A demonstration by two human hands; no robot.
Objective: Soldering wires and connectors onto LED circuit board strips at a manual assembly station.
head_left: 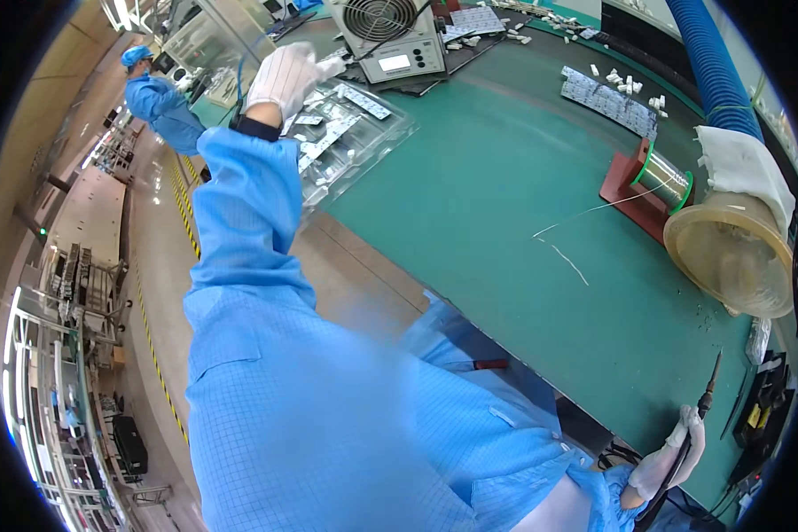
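Note:
My left hand (284, 78), in a white glove, reaches over a clear plastic tray (399, 133) at the table's far left edge. Its fingers are drawn together beside the grey fan unit; whatever lies between them is too small to make out. In the tray are several white strip-like pieces (332, 142). Down at the lower right, my gloved right hand (676, 454) is closed around a soldering iron (706, 401), its thin tip pointing up and away over the green mat. The iron's dark cord runs back under my hand.
The grey fan unit (390, 44) has a small lit display. On the green mat (470, 204) stand a solder wire reel (665, 177) on a red-brown holder and a blue extraction hose (709, 66) with a wide funnel (731, 257). Boards (607, 102) and small white parts lie behind. Another person (158, 102) works far left.

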